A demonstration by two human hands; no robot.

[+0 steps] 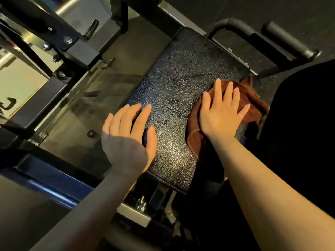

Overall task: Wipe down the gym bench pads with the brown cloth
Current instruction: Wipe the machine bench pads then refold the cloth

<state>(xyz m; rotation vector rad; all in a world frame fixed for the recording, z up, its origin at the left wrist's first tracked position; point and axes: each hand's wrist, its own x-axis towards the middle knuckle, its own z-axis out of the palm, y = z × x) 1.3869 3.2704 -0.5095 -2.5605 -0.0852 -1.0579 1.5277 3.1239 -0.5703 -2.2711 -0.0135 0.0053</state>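
One black bench pad (174, 98) fills the middle of my view, its pebbled vinyl catching the light in a glossy sheen, and it is the only pad I can see whole. Around it stands the dark steel frame (54, 57) of the machine, with bolts along its beams at the upper left, and beyond the pad's far corner run two padded black handles (282, 38), one behind the other. A dark mass at the right edge is too shadowed for me to tell what it is. I have two bare hands on the pad. My left hand (130, 134) lies at the pad's left edge, fingers straight and close together, palm down on the vinyl, thumb resting on the surface; it holds nothing and simply steadies against the pad. My right hand (222, 115) is spread wide, all fingers straight and fanned apart, pressing flat down on the one brown cloth (253, 98). The cloth is bunched on the pad's right side near the far right corner, crumpled folds showing past my fingertips and a flatter hemmed flap trailing back beneath my wrist along the pad's right edge. I am not pinching it; my open palm pins it against the vinyl.
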